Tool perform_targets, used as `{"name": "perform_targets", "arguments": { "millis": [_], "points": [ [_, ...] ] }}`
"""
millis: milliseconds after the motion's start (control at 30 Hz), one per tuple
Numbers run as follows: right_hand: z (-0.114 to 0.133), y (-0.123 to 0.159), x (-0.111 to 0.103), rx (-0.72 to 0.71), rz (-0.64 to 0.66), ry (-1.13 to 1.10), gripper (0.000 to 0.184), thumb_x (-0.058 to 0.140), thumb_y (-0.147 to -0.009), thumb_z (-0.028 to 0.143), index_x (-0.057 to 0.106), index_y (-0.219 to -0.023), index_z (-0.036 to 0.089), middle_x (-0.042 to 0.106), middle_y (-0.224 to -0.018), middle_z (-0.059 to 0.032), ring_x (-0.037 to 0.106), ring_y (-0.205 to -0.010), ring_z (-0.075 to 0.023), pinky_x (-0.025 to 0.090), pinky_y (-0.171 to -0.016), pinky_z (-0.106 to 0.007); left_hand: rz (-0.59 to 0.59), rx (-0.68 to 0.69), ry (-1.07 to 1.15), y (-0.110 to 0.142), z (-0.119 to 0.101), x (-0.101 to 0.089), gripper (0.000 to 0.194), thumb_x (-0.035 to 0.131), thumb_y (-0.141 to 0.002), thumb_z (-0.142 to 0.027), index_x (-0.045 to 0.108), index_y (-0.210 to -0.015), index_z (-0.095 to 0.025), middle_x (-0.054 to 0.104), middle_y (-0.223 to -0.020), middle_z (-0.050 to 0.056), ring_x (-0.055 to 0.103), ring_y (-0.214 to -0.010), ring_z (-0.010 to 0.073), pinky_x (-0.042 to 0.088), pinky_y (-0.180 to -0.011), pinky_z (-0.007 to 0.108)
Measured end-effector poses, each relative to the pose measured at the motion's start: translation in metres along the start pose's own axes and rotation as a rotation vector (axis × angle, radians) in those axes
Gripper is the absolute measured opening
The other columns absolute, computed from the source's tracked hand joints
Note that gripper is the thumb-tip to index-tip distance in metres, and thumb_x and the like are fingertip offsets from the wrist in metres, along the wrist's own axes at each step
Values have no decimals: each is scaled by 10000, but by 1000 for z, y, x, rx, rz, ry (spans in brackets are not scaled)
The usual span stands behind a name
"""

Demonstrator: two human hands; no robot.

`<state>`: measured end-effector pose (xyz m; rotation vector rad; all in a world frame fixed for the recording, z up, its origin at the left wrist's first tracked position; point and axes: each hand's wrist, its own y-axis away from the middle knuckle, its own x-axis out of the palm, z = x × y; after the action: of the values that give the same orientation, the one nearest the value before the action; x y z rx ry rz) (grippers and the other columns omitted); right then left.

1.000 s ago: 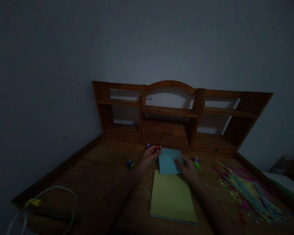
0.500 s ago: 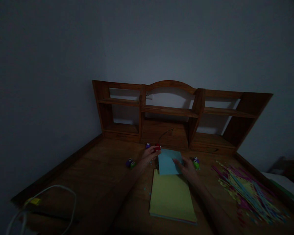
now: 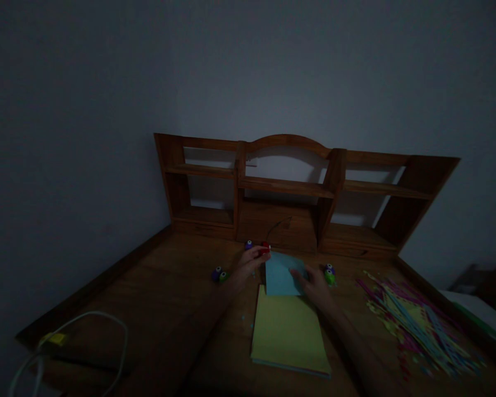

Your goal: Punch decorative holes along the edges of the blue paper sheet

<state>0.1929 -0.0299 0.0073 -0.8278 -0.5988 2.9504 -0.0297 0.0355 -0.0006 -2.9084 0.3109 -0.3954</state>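
My left hand (image 3: 252, 260) is closed around a small red paper punch (image 3: 265, 251) at the upper left corner of a light blue sheet of paper (image 3: 283, 275). My right hand (image 3: 312, 281) grips that sheet by its right side, thumb on top and fingers mostly hidden beneath. Just below the blue sheet, and partly under it, lies a stack of paper with a yellow sheet (image 3: 289, 336) uppermost. Small blue scraps (image 3: 243, 317) dot the desk left of the stack.
Small purple and green punches stand left (image 3: 217, 272) and right (image 3: 329, 274) of my hands, with another purple one (image 3: 248, 244) behind. Coloured paper strips (image 3: 417, 325) are heaped at the right. A wooden shelf unit (image 3: 285, 187) lines the back; a white cable (image 3: 95, 313) loops front left.
Hardly anything differs. The whole view has shifted very slightly, and both hands keep their hold on the punch and the blue sheet.
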Motion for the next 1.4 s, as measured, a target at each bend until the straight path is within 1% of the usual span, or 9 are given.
{"name": "perform_targets", "arguments": {
  "millis": [167,400,633,833,1000,1100,1167,1267,1400],
  "points": [
    [-1,0,2,23,16,-23,456,526,-858,550,703,-849,130,676,-731,-43,579,-637,-196,432,-561,-262,21,-11,-16,8,-10,5,383,813,-673,-386,722,-973,-165,705,-978,102,633,-881,213,457,-753,289],
    [4,2,4,21,8,41,453,522,-854,541,671,-722,134,645,-641,-40,562,-589,-186,401,-523,-256,3,3,5,12,-8,13,344,838,-643,-352,735,-912,-164,711,-926,110,635,-840,215,455,-750,306],
    [11,3,3,51,1,-22,459,556,-820,570,685,-774,132,691,-706,-65,602,-630,-214,461,-546,-281,-35,-16,-4,9,-3,6,303,825,-659,-340,747,-903,-179,713,-918,92,634,-835,214,446,-728,296],
    [16,3,3,94,-3,-83,496,575,-812,588,708,-892,117,730,-840,-109,660,-743,-265,517,-637,-331,-46,-55,32,7,-3,4,333,847,-622,-342,747,-893,-175,710,-900,86,632,-802,205,441,-680,279],
    [11,2,4,93,-16,-102,500,571,-817,600,700,-874,120,729,-841,-105,660,-735,-256,519,-637,-323,-13,-94,52,10,0,3,383,816,-674,-394,724,-990,-199,700,-1016,94,641,-865,203,431,-647,253],
    [5,1,4,107,-49,-105,510,567,-815,607,702,-872,118,728,-830,-102,658,-723,-254,515,-617,-316,-1,-95,89,13,-1,4,413,793,-696,-435,714,-1030,-204,706,-966,79,636,-800,184,399,-587,235],
    [0,0,4,140,-79,-93,528,575,-799,621,707,-857,112,725,-797,-105,655,-695,-254,507,-581,-311,-25,-88,119,13,-3,3,438,785,-700,-461,708,-1044,-201,708,-933,70,618,-724,156,379,-556,227],
    [-6,-1,3,165,-108,-94,550,594,-772,640,712,-856,109,726,-785,-109,659,-686,-257,504,-559,-307,-89,-75,167,10,-6,0,438,763,-719,-491,703,-1039,-198,703,-1006,73,586,-667,112,373,-544,214],
    [-9,-2,2,162,-117,-99,537,606,-767,642,713,-842,121,727,-786,-102,661,-682,-251,505,-555,-298,-119,-45,281,5,-6,-5,375,767,-728,-463,701,-979,-193,694,-1063,77,610,-753,122,401,-571,203]
  ]
}}
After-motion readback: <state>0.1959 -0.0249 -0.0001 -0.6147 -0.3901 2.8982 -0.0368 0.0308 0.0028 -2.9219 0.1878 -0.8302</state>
